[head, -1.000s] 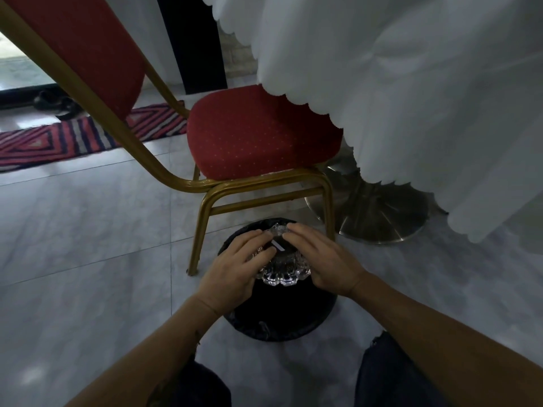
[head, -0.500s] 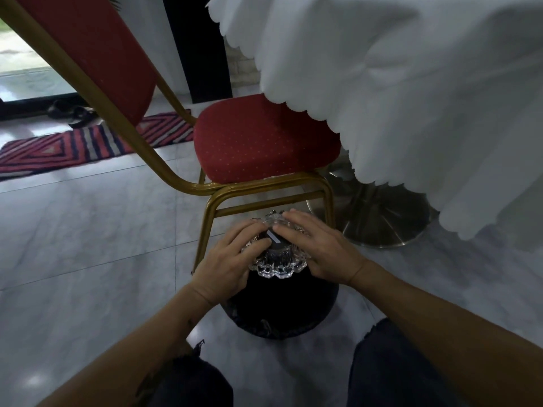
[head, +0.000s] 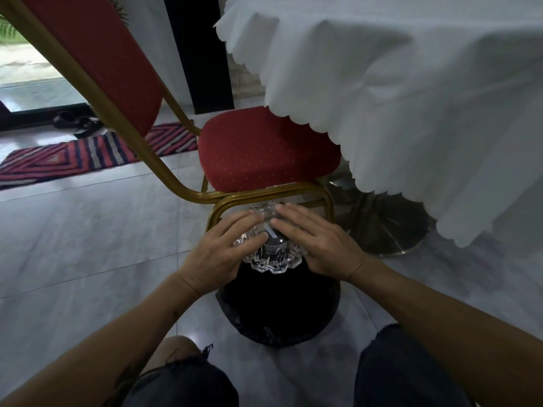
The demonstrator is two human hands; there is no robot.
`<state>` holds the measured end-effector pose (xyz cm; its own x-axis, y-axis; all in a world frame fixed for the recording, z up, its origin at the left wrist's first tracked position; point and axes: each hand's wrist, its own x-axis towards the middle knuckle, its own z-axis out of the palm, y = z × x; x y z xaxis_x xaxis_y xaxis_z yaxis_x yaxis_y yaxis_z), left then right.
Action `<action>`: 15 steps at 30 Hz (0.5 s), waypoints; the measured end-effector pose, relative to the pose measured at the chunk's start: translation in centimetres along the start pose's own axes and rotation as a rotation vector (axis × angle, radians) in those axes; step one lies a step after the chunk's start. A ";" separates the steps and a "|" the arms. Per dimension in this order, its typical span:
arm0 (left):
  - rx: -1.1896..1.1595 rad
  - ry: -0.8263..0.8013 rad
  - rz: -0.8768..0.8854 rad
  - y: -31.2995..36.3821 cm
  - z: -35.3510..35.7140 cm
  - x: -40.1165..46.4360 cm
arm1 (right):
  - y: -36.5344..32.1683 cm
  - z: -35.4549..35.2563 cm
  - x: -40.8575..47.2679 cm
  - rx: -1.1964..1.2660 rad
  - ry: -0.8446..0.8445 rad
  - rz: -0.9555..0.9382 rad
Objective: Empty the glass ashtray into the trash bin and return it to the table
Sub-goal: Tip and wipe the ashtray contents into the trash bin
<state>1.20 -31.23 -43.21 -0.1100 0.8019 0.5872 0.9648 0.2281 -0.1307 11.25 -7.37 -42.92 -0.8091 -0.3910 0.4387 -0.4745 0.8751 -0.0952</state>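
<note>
On the marble floor [head: 88, 245], the black trash bin [head: 279, 312] sits below both hands, left [head: 217, 254] and right [head: 317, 245], clamped on the upturned glass ashtray [head: 271, 257]. Emptying step; next, righting it, lifting to the worktop [head: 411, 83].

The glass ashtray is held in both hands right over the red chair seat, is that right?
Not quite. The head view shows both hands, left hand and right hand, holding the glass ashtray over the black trash bin on the floor. The red chair seat sits beyond it.
</note>
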 end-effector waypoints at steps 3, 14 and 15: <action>0.013 0.032 0.028 -0.5 -0.2 0.5 | 0.1 -0.5 0.5 -0.009 0.035 -0.009; -0.010 0.013 0.000 -1.6 -0.1 0.6 | 0.6 0.1 1.5 0.036 0.055 0.016; -0.041 0.012 -0.029 -1.4 -0.1 0.5 | 0.6 0.2 1.5 0.045 0.047 0.021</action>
<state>-0.21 -31.20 -42.60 -0.1356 0.7887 0.5996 0.9703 0.2280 -0.0805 9.71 -7.46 -42.47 -0.8024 -0.3576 0.4778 -0.4734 0.8689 -0.1447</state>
